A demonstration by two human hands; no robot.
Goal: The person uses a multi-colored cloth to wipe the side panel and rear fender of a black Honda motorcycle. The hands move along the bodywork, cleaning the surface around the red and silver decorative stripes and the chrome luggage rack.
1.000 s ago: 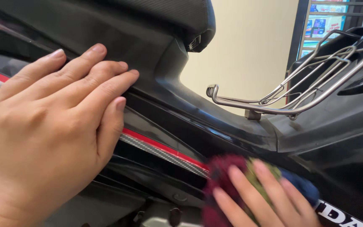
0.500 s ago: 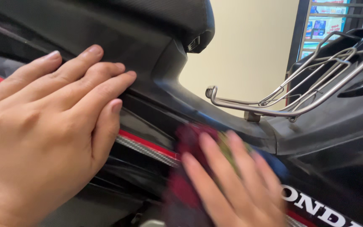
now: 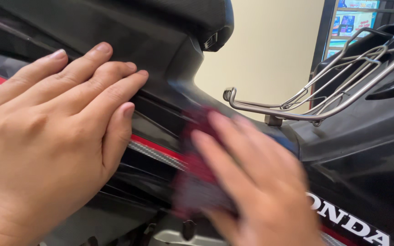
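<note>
The left hand (image 3: 51, 141) was laid flat against the black side panel (image 3: 160, 54) of the motorbike at the left of the frame, fingers stretched out and held close together, nothing gripped, just the palm and fingertips pressed on the plastic. The thumb was tucked down near the red stripe (image 3: 153, 145) that ran along the body, right above a strip of carbon-look trim (image 3: 153, 156).

The right hand (image 3: 256, 182) was seen at the lower middle, pretty blurred, with its fingers spread flat on top of a dark red cloth (image 3: 197, 168). The cloth was pinned against the bodywork by those fingers rather than balled up in a fist, so the hand was open and pressing. How the thumb sat couldn't be made out through the blur.

A chrome wire rack (image 3: 324, 100) was mounted at the upper right, well apart from both hands. White lettering on the lower fairing (image 3: 365, 173) was partly covered by the right wrist.
</note>
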